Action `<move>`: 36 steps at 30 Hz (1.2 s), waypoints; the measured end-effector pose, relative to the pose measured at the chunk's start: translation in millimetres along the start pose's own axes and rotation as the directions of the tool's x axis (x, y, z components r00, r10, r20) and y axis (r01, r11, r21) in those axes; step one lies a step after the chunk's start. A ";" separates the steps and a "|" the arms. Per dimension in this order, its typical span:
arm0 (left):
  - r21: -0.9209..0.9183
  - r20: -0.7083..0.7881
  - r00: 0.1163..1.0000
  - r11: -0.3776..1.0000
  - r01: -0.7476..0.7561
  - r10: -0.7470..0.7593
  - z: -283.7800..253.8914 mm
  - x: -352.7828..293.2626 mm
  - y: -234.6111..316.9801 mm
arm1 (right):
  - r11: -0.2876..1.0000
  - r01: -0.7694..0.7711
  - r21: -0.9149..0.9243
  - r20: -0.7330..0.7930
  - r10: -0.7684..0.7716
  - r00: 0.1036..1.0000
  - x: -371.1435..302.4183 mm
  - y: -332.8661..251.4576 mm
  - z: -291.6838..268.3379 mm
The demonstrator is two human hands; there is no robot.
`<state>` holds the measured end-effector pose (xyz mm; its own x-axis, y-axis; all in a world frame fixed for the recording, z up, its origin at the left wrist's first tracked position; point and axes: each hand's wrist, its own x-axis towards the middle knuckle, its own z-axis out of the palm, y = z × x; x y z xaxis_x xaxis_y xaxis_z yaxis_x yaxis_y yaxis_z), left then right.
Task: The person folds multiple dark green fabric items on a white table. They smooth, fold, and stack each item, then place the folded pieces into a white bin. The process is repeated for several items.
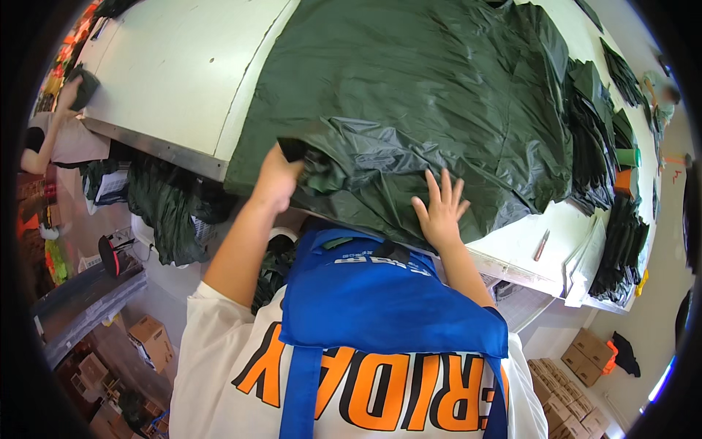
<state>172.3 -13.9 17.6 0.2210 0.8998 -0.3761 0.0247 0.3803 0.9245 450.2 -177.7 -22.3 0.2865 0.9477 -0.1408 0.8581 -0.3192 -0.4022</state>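
Note:
A large sheet of dark green, shiny waterproof-looking fabric (409,66) is spread over the white table in front of me. My left hand (275,179) is closed round a bunched, raised part of this fabric (322,164) at the near left. Between my hands the fabric lifts into a loose, wrinkled fold. My right hand (442,212) rests with spread fingers on the near part of the fabric, to the right of that fold. Its palm faces down and it grips nothing.
On the white table (175,66), stacks of folded dark green fabric (621,241) line the right side, near a pen (542,245) and paper sheets (585,256). At far left, a co-worker's hand (69,95) holds dark cloth. Cardboard boxes (151,340) stand on the floor.

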 end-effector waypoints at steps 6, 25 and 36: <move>0.546 -0.132 0.991 0.835 0.074 -0.001 -116.7 46.2 -9.4 | 0.951 -0.002 -0.308 0.082 0.029 0.996 -20.1 10.9 3.0; 0.658 -0.398 0.890 0.745 0.110 0.221 -98.2 35.5 13.7 | 0.914 -0.167 -0.369 -0.072 0.151 0.986 -15.6 13.8 15.2; 0.972 -0.086 0.802 0.228 -0.063 0.591 -119.1 5.3 -30.2 | 0.999 0.047 -0.005 -0.027 -0.047 0.999 -13.5 15.8 -2.8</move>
<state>56.7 4.7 -19.7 0.1078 0.9649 0.2396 0.9390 -0.1780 0.2943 461.1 -195.5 -24.2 0.2570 0.9615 -0.0975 0.8729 -0.2743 -0.4036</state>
